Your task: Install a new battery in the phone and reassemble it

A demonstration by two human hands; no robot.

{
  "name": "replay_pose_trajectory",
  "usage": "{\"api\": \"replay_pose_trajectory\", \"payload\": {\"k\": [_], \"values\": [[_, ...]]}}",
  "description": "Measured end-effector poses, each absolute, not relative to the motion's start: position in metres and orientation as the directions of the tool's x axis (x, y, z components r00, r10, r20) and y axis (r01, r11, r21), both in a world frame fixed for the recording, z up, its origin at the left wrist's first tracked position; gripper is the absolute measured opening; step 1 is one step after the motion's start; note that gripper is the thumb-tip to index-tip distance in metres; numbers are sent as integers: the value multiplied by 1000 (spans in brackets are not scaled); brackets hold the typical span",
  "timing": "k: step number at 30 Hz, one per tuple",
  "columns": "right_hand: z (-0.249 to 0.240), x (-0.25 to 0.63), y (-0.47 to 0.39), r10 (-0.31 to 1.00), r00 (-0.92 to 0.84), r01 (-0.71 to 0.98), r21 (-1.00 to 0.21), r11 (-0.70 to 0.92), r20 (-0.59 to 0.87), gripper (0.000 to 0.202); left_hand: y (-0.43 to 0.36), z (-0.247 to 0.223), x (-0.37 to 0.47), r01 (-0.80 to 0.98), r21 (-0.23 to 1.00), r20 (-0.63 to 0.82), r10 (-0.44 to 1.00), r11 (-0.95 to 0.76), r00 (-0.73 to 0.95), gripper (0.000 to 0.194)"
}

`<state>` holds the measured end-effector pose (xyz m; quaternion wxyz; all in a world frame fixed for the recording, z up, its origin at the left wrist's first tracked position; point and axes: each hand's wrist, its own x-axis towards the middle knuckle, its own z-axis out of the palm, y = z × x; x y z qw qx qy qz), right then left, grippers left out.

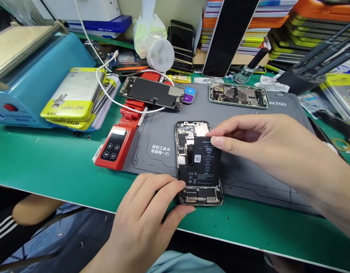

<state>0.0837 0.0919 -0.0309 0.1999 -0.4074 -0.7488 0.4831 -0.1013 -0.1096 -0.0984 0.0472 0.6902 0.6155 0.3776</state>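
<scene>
An opened phone body [184, 131] lies on the front edge of the grey work mat [152, 125], its inside parts bare. Over its right and lower part sits a black L-shaped battery [203, 167] with white print and a square code. Thumb and fingertips of my right hand [249, 136] pinch the battery's upper right corner. Whether the battery lies flat in the frame I cannot tell. My left hand [152, 212] grips the phone's lower left corner, fingertips on the left side and thumb by the bottom edge.
A loose phone screen [152, 93] rests across a red device with buttons [115, 146]. Another opened phone [239, 95] lies at the mat's back. A white cable [99, 76] loops on the left, near yellow battery boxes [71, 94] and a blue machine [35, 76].
</scene>
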Motion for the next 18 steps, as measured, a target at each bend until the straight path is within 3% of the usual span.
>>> {"api": "replay_pose_trajectory", "payload": {"k": [18], "values": [[-37,87,97,787,-592,456,-877,151,-173,16,-110,-102,-102,808,522,506,862,-274,-35,23]]}}
